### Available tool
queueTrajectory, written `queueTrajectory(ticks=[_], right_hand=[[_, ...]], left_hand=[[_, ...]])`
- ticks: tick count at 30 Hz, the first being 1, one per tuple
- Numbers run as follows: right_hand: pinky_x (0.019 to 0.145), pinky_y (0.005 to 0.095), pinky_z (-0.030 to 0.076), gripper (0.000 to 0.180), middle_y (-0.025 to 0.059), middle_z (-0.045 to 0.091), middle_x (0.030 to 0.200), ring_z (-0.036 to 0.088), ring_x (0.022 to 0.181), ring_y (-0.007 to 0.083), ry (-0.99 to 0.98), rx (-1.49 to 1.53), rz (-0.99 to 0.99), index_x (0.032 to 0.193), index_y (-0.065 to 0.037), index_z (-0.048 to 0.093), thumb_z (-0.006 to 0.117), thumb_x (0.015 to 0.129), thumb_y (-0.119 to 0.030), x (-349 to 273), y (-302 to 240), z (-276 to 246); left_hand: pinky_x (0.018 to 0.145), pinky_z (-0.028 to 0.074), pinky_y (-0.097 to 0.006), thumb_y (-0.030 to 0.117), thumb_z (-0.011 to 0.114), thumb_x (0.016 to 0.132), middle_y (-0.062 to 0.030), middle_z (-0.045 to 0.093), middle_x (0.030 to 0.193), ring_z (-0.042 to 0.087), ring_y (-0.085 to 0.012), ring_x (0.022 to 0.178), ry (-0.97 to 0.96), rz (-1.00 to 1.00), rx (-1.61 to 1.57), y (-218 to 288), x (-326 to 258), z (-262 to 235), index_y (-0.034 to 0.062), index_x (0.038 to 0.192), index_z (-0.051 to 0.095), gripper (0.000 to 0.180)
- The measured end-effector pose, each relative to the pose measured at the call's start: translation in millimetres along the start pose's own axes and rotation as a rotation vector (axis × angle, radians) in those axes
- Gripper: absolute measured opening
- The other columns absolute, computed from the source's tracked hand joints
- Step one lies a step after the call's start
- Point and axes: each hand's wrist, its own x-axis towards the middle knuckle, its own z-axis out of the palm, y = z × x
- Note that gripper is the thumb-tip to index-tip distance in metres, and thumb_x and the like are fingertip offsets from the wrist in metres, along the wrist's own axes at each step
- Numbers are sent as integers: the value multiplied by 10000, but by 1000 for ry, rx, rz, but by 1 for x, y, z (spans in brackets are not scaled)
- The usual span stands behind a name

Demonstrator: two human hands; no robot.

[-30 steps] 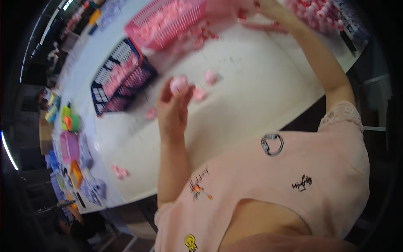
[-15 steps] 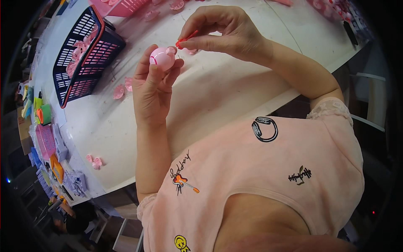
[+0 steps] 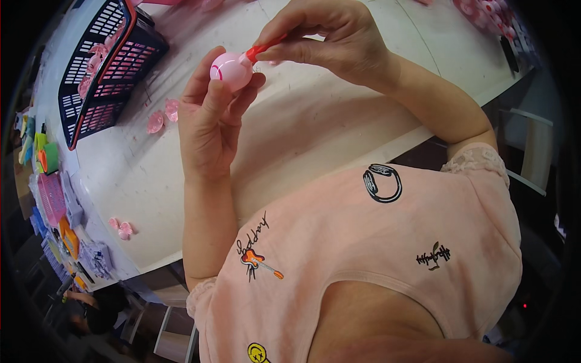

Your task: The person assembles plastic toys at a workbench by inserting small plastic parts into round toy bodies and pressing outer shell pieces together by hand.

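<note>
My left hand (image 3: 209, 124) grips a glossy pink ball-shaped plastic piece (image 3: 230, 71) with a darker pink curved line on its side. A short knob sticks out from the ball's upper right. From the right, my right hand (image 3: 339, 39) pinches a small, thin red piece (image 3: 257, 51) between thumb and fingers. The red piece's lower end meets the knob; whether it sits over it or only against it I cannot tell. Part of the red piece is hidden by my right fingers.
A navy basket (image 3: 145, 45) holding pink pieces stands at the upper left of the white table (image 3: 154, 206). Loose pink pieces (image 3: 156, 122) lie beside it, others (image 3: 124, 230) nearer the table's left edge. A bag of pink pieces (image 3: 487, 18) is at the far right.
The red piece, just short of the knob before, now meets it. Both hands and the ball appear slightly higher in view, the left hand also further left.
</note>
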Motion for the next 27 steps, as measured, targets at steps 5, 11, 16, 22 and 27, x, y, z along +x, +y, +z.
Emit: queueTrajectory(ticks=[5,11,16,22,27], right_hand=[[645,195,467,108,56,612,815,572,775,90,-76,-80,-139,855,26,609,633,750,20,1,4,1],[626,202,476,111,60,620,813,583,746,100,10,199,134,857,22,613,635,749,15,-4,-5,2],[632,207,478,96,68,626,794,591,736,105,-81,-245,-249,853,21,614,626,760,2,-1,5,0],[626,217,480,91,72,632,783,599,732,104,-75,-217,-189,855,13,610,620,767,-11,-2,6,2],[598,242,483,128,92,619,753,614,687,170,-28,-180,-3,864,-8,605,642,746,-40,2,-16,-1]], left_hand=[[779,529,-338,149,593,816,-159,587,983,613,-270,863,4,-17,29,0,-1,-1,-19,1151,465,396],[783,530,-324,157,587,820,-157,588,976,615,-265,856,26,-52,26,1,-1,-1,-26,1154,460,402],[796,523,-345,155,607,805,-154,589,977,612,-261,861,29,-40,45,1,-1,2,-27,1138,479,400],[793,522,-351,161,618,798,-146,594,963,612,-259,858,23,-15,100,1,0,1,-28,1127,492,400],[788,523,-343,168,624,794,-144,593,958,615,-256,848,39,-52,94,3,0,-1,-29,1131,489,414]])
